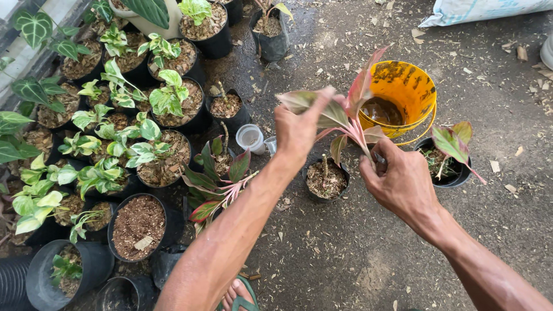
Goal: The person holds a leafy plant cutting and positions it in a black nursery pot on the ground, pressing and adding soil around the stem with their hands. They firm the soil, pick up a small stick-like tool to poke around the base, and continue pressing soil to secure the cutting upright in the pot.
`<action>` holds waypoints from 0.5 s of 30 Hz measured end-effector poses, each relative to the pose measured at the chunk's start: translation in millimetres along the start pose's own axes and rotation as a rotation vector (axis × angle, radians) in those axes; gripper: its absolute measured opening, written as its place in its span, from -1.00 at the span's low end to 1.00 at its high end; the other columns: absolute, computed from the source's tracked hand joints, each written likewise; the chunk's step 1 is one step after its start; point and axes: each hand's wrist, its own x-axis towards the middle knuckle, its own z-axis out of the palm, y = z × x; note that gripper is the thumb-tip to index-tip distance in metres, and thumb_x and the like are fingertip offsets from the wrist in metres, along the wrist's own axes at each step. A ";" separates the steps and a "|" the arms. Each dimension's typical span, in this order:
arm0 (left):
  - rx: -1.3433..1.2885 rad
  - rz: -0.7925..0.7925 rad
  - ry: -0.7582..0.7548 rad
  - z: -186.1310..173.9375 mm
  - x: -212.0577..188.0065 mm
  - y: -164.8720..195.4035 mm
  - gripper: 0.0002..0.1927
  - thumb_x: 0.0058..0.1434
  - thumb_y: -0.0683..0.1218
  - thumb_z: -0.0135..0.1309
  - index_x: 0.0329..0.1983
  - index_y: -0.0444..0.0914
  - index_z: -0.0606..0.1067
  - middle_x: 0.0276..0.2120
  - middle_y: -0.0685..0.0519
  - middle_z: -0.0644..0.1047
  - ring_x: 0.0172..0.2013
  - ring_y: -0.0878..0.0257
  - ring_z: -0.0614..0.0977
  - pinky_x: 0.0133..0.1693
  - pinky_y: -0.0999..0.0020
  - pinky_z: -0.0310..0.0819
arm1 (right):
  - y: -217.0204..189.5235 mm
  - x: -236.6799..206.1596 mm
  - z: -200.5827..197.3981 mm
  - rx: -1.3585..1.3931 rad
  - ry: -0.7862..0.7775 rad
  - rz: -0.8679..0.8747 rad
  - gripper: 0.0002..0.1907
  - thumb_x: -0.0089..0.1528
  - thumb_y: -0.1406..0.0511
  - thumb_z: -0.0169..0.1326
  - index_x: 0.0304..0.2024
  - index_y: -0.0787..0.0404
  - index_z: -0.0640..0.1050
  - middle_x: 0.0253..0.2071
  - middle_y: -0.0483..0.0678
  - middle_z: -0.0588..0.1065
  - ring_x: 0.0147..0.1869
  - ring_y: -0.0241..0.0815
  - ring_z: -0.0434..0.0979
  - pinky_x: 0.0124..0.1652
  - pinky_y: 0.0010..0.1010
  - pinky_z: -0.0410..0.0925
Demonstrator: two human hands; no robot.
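Note:
My left hand [298,128] pinches a leaf of a pink-and-green plant cutting [351,106] held in the air. My right hand [400,181] grips the cutting's stem at its base, with something metallic just showing between the fingers. Below the cutting sits a small black pot [325,179] of soil with a short bare stump in it. A yellow bucket [406,95] with dark water stands just behind my right hand.
Many black pots of green and variegated plants [155,103] crowd the left side. A red-leaved potted plant [219,178] stands beside my left forearm, another [452,155] right of the bucket. A small clear cup [250,138] lies nearby. My sandalled foot [242,296] shows at the bottom. A white sack [484,10] lies top right.

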 end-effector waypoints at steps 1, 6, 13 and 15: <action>-0.100 0.011 -0.012 -2.0 3.3 2.0 -0.66 0.29 0.00 0.27 -0.13 -0.42 0.66 -0.27 -0.05 0.73 -0.31 0.25 0.78 -0.13 0.36 0.73 | 1.3 -0.3 -0.4 0.001 -0.003 0.000 -0.73 0.22 0.22 0.17 -0.34 0.34 0.52 -0.61 0.11 0.54 -0.59 -0.07 0.59 -0.48 -0.23 0.42; -0.197 0.016 -0.052 0.7 -5.6 0.2 -0.51 0.09 -0.06 0.31 0.08 -0.27 0.49 -0.19 -0.05 0.69 -0.21 0.26 0.74 -0.12 0.34 0.69 | 5.1 3.3 2.2 0.002 0.001 0.023 -0.71 0.20 0.21 0.18 -0.31 0.36 0.54 -0.61 0.11 0.54 -0.56 -0.07 0.61 -0.46 -0.23 0.44; -0.210 -0.031 0.036 -2.9 2.8 -7.3 -0.52 0.32 -0.02 0.25 0.09 -0.54 0.60 -0.14 -0.16 0.72 -0.14 0.14 0.77 -0.02 0.31 0.74 | 7.7 2.3 0.3 -0.005 -0.057 0.099 -0.70 0.22 0.19 0.17 -0.27 0.34 0.55 -0.60 0.09 0.55 -0.57 -0.08 0.61 -0.49 -0.25 0.46; -0.352 -0.026 0.033 -9.0 5.6 -6.2 -0.59 0.20 -0.06 0.28 0.05 -0.36 0.57 -0.14 -0.10 0.70 -0.13 0.20 0.76 -0.05 0.31 0.72 | 7.6 3.1 -1.4 -0.025 -0.016 0.069 -0.70 0.20 0.19 0.19 -0.31 0.36 0.56 -0.61 0.12 0.54 -0.56 -0.08 0.60 -0.46 -0.24 0.44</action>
